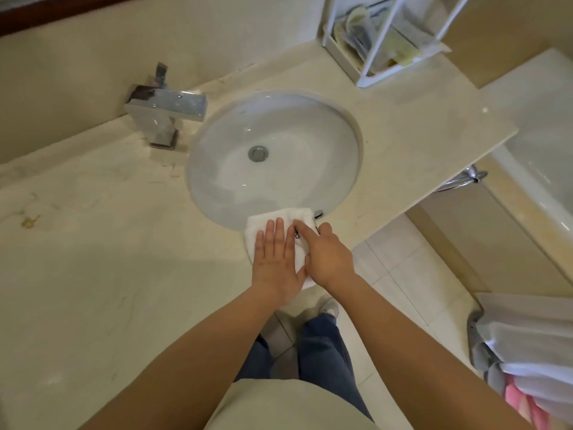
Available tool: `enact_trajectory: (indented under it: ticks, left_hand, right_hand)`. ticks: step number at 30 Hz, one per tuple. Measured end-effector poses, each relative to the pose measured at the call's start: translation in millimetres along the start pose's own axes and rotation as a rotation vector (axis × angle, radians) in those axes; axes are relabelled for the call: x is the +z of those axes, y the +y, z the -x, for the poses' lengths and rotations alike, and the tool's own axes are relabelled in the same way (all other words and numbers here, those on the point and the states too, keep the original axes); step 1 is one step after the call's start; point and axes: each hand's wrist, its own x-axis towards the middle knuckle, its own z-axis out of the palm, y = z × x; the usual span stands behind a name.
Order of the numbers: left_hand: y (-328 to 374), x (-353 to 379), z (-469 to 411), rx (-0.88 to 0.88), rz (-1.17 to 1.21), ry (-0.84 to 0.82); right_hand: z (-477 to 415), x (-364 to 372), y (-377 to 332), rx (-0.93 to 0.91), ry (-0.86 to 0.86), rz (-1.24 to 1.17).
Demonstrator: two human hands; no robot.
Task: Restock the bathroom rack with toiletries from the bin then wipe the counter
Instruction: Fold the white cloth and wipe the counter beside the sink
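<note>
- Bathroom, beige marble bench (93, 243) with an oval sink (279, 113) set into it and a chrome tap (164, 107) at the back edge, left of the sink.
- White rack (384, 41) stands at the back right corner. Sachets (356, 32) already sit in it, so restocking looks done or nearly done.
- Bin (521, 346) is off the bench, low on the right. Something pink shows in it, contents otherwise unclear.
- White cloth (266, 218) lies folded at the front edge of the bench, its far side touching the sink's front rim.
- Left hand (276, 262) lies flat on the cloth, fingers (274, 234) straight and together. Palm pressure spreads the load, which suits wiping.
- Right hand (328, 256) is on the cloth's right side. Index finger is straight and pressing down, probably to pin the fold so it doesn't bunch. The other fingers bend over the cloth's right edge; can't tell if they pinch it.
- Judgement: this is the wipe phase, starting on the narrow strip between the sink and the front edge.
- Brown stain (29, 221) near the left edge, well apart from the cloth, probably needs a pass.
- Risk: the cloth overhangs the front edge under the hands and could slide off if pressure drops.
</note>
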Motion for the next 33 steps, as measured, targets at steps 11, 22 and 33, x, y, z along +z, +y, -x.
enact_trajectory:
  ticks: [11, 22, 33]
  left_hand:
    - [105, -24, -72, -0.054, -0.008, 0.030]
    - [200, -46, -161, -0.138, 0.083, 0.137]
    - [240, -81, -255, -0.248, 0.129, 0.136]
  right_hand:
    - [-42, -63, 97, 0.043, -0.016, 0.047]
    - [-108, -128, 199, -0.049, -0.024, 0.133]
    - [-198, -183, 241, -0.128, -0.027, 0.186]
